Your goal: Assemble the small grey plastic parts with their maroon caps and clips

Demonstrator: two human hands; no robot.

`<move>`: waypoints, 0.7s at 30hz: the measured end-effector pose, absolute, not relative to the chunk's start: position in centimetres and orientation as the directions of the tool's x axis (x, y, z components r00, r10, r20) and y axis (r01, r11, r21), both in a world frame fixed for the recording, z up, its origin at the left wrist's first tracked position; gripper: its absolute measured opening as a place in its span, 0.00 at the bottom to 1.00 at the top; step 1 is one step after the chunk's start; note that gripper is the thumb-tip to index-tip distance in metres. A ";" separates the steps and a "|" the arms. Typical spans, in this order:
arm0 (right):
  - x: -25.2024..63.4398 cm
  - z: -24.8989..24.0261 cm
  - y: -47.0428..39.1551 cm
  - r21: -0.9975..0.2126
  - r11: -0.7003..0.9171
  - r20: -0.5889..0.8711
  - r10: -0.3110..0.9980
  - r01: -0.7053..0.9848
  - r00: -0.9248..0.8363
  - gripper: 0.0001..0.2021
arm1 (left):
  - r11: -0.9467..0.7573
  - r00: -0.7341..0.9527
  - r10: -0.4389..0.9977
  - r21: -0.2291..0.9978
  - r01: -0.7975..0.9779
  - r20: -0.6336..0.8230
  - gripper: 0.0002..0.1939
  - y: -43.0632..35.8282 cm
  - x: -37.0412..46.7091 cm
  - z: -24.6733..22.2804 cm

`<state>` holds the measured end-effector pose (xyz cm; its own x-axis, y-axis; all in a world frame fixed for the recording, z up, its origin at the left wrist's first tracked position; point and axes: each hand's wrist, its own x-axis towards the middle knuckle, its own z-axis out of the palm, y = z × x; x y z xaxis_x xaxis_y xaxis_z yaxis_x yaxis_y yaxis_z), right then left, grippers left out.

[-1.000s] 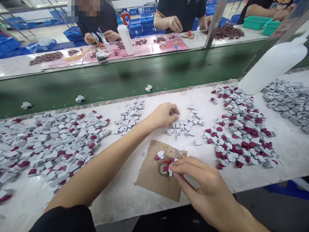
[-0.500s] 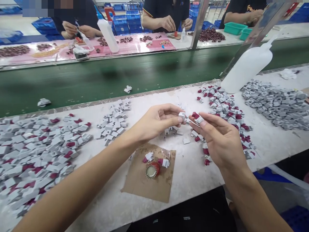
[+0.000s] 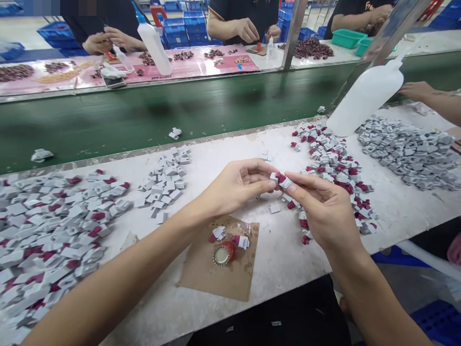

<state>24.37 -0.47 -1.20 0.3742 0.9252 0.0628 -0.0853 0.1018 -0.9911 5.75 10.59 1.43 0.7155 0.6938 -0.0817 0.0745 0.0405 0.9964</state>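
Between thumb and fingers my left hand (image 3: 248, 185) pinches a small light grey plastic piece (image 3: 273, 177). My right hand (image 3: 320, 202) grips a maroon and grey plastic piece (image 3: 285, 182), its maroon end against the grey one. Whether the two are joined cannot be seen. Below them, a brown cardboard square (image 3: 212, 276) lies on the table, bearing a red bottle cap (image 3: 224, 253) and two maroon-and-grey pieces (image 3: 240, 241). Right of my right hand spreads a pile of mixed maroon and grey pieces (image 3: 338, 163).
Heaps of grey and maroon pieces (image 3: 72, 216) cover the left, with a smaller grey pile (image 3: 165, 178) beside them. A large white squeeze bottle (image 3: 367, 98) leans before more grey pieces (image 3: 406, 149). Beyond runs a green conveyor (image 3: 137, 113); co-workers sit across it.
My hands have come together, so the grey piece now meets the maroon end of the other. Small pieces on the conveyor have shifted left, and another person's arm has appeared at right.
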 end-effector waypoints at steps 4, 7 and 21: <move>24.9 -0.4 -0.4 -0.997 0.074 0.082 0.946 0.037 0.315 0.08 | -0.077 0.708 0.706 0.991 0.106 -0.020 0.06 10.3 5.7 1.6; 25.4 0.0 0.0 -0.995 0.079 0.092 0.953 0.057 0.289 0.07 | -0.137 0.717 0.697 0.984 0.111 0.016 0.07 10.4 5.7 1.8; 33.8 -0.2 17.0 -0.686 -0.139 0.252 0.876 0.715 0.412 0.18 | -0.259 0.328 0.942 0.779 0.571 0.073 0.02 25.6 8.3 -2.6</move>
